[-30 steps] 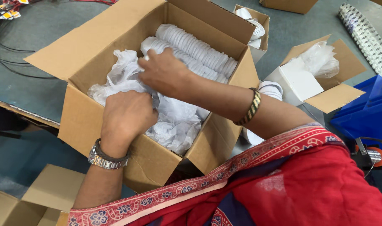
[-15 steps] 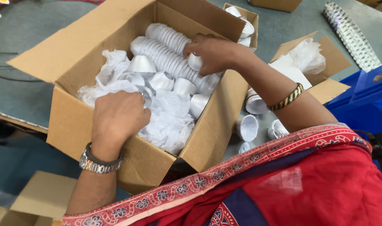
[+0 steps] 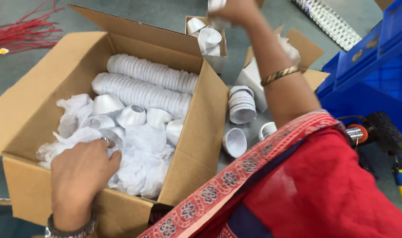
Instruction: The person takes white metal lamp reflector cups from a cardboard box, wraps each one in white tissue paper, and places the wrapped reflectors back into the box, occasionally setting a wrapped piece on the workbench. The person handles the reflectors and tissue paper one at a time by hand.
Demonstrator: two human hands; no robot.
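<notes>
Left hand [image 3: 80, 176] at seven o'clock, fingers curled onto white wrapping [image 3: 139, 163] inside large cardboard box [image 3: 201, 132], right hand [image 3: 236, 9] at twelve o'clock, closed around white cup [image 3: 215, 5], above small carton [image 3: 218, 59], stacked cups [image 3: 152, 75] in rows

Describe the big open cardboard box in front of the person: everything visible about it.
The large cardboard box is plain brown corrugated card, standing upright on the grey surface with all flaps folded outward. Inside, two long nested rows of white cone-shaped cups lie along the far side; loose cups and crumpled white plastic wrap fill the near part. The left hand reaches over its near wall onto the wrap. A smaller open box stands beside its far right corner.
</notes>
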